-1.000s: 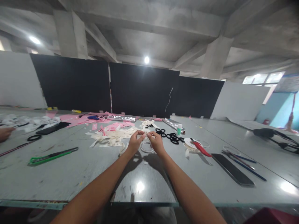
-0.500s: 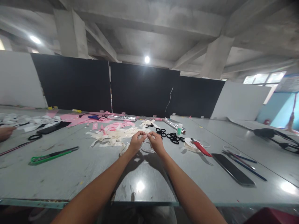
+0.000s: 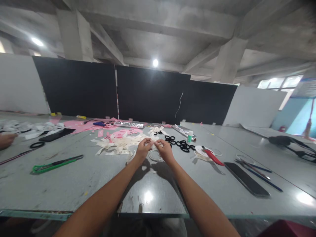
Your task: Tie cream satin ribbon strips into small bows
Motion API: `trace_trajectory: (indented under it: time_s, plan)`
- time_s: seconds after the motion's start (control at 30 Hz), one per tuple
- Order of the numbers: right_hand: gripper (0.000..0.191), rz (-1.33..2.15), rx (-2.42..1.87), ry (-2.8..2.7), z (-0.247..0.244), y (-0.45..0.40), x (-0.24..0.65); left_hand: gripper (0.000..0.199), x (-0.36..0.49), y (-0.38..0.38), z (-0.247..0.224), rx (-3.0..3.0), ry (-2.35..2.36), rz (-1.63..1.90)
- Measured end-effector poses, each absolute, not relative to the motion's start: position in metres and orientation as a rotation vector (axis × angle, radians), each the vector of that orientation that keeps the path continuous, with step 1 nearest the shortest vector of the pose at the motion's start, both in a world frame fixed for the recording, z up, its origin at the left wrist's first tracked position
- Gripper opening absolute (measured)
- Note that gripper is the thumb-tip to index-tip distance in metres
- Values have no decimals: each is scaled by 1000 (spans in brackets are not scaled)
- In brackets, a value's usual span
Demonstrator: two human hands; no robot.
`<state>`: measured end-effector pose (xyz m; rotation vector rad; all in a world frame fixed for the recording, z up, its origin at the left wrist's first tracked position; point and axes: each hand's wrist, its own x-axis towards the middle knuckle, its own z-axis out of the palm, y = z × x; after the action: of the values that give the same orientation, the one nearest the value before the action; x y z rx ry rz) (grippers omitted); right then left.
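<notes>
The left hand (image 3: pixel 144 148) and the right hand (image 3: pixel 165 149) meet above the near middle of the table (image 3: pixel 98 187), with the thumb and forefinger of each one bent into a pinch. Between these fingertips there is a small pale piece (image 3: pixel 154 144), which both hands are grasping; it is too small for me to tell what exactly it is. Directly under the grip, a grey ring (image 3: pixel 155 160) lies on the table, partly covered by the hands. To the left of the grip and a little beyond it, there is a loose heap of cream strips (image 3: pixel 120 144), and behind this heap pink paper (image 3: pixel 79 125) is spread. To the right of the grip, just beside it, black rings (image 3: pixel 183 144) lie in a cluster, with a green glue stick (image 3: pixel 190 136) standing upright at their far side. Further right are a tape roll (image 3: pixel 200 150) with a red-handled tool (image 3: pixel 214 157) against it, then a black phone (image 3: pixel 247 179). Well apart on the left of the grip lies a green utility knife (image 3: pixel 56 164), and beyond it, at the left edge, another person's hand (image 3: pixel 7 141) is near white strips (image 3: pixel 34 130).
</notes>
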<state>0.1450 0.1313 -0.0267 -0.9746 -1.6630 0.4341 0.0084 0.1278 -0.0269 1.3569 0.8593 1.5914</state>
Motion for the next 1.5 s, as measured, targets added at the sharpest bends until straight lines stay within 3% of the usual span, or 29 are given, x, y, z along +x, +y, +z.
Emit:
trace_trajectory:
  time_s: [0.43,0.7,1.03,1.37,1.5]
  plan:
    - [24,498,-953,-1661,-28,127,142,36,6,126,-24,1261,786,1629]
    - [35,684,-826,-1522,-23,126,143,35,6,128,-27,1290,772,1410]
    - [36,933,-828,-1476,-24,126,142,32,2,128,-26,1289,793,1470]
    - [32,568,-907,-1437,-29,139,146,35,5,130,-28,1323,834,1514]
    - [32,577,-883,-1452,-28,139,148,37,5,127,-27,1326,876,1458]
